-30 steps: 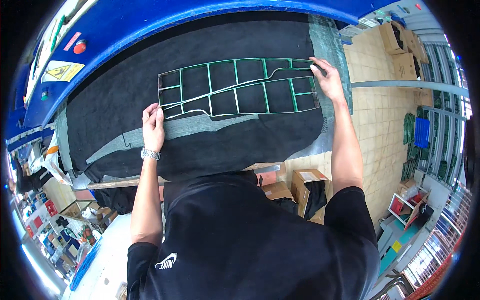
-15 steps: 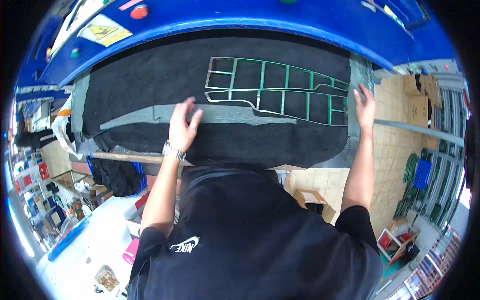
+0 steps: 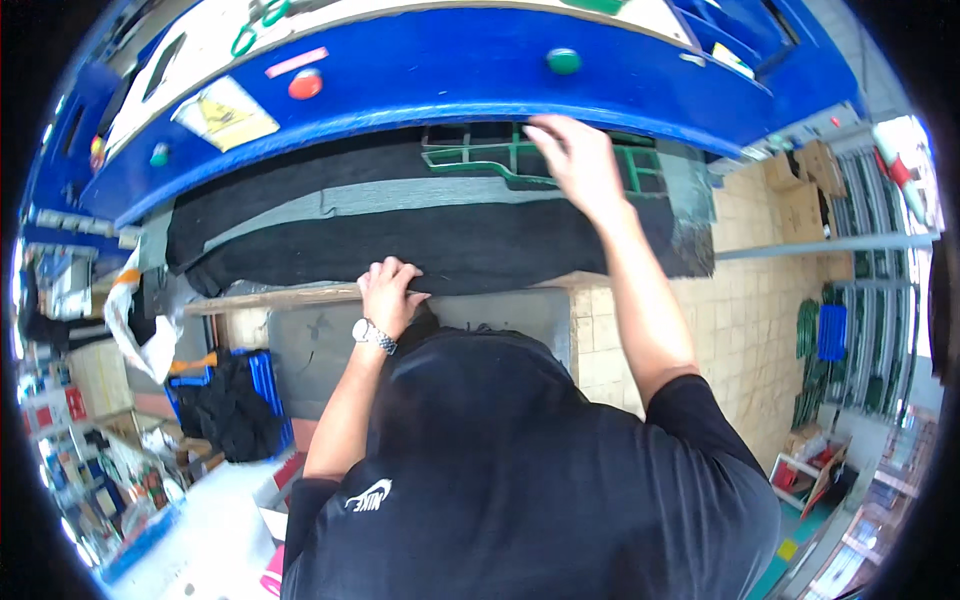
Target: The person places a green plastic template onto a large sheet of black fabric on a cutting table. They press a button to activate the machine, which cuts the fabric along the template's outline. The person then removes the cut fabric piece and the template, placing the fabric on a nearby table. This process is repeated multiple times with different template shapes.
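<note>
My right hand (image 3: 583,168) reaches over a green metal cutting die (image 3: 487,167), its thumb and fingers apart above the crossbars. A second green die frame (image 3: 475,135) lies just beyond, partly hidden under the blue machine beam. Both sit on black fabric (image 3: 470,240) that covers a grey-green board (image 3: 372,196), bare in one long tapering strip. Nearer my body, my left hand (image 3: 388,297) rests on the fabric's front edge, with fingers bent and the thumb held away from them. A watch (image 3: 372,334) is on that wrist.
A blue beam (image 3: 430,85) with red and green buttons crosses above the fabric. White plastic (image 3: 140,325) hangs at its left end, near a blue crate (image 3: 265,385) with black cloth. Cardboard boxes (image 3: 803,203) and metal racks stand to the right. Green scissors (image 3: 258,27) lie on top.
My left hand has come back to the fabric's front edge. From the board's right end, my right hand has moved left over the die. The view has shifted, showing more of the blue machine.
</note>
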The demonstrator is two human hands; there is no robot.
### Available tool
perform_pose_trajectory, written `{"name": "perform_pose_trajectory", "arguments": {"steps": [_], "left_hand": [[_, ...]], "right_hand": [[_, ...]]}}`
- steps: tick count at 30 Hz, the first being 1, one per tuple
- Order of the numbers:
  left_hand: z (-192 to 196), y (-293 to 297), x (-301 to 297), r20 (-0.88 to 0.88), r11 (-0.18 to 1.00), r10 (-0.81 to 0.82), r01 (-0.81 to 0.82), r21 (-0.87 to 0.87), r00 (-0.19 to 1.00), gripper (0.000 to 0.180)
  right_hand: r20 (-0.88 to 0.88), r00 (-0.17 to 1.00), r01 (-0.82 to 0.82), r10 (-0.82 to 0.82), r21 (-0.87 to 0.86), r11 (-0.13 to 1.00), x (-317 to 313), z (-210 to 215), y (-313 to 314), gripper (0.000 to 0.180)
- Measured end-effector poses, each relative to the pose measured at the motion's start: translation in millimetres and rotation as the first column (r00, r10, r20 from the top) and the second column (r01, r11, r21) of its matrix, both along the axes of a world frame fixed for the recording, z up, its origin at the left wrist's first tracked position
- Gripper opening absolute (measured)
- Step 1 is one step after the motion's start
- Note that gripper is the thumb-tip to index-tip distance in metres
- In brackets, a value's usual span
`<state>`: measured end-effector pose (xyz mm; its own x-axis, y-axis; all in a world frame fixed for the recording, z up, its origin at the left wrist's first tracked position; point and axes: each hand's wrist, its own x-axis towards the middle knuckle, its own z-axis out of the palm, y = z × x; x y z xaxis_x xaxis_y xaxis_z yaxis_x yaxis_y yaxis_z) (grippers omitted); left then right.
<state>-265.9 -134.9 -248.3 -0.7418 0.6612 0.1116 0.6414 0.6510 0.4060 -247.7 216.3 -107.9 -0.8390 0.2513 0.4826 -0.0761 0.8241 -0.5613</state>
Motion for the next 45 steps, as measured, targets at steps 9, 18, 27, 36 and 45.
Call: {"name": "perform_pose_trajectory", "arguments": {"steps": [9,18,27,36,45], "left_hand": [[4,44,-71,-0.058,0.999,0.011,-0.013,-0.035,0.998,0.04],[45,65,-106,-0.02,0.998,0.022,-0.023,-0.061,1.0,0.041],[56,71,-102,-0.041,0.989,0.015,-0.02,-0.145,0.999,0.039],[69,67,-93,0.038,0.983,0.064,-0.056,-0.173,0.997,0.044],[64,53,-83,0.07,0.973,-0.004,0.02,-0.232,0.998,0.045]], "right_hand": [[-0.006,0.965,0.244,-0.262,-0.346,0.906,-54,27,18,0.028],[0.526,0.828,0.187,-0.193,0.066,0.98,39,-26,-5,0.028],[0.403,0.884,0.108,-0.236,0.316,0.943,83,-68,-1,0.061],[0.467,0.826,0.182,-0.316,0.309,0.933,70,-63,-13,0.042],[0.445,0.862,0.138,-0.244,0.256,0.957,91,-72,-17,0.042]]}}
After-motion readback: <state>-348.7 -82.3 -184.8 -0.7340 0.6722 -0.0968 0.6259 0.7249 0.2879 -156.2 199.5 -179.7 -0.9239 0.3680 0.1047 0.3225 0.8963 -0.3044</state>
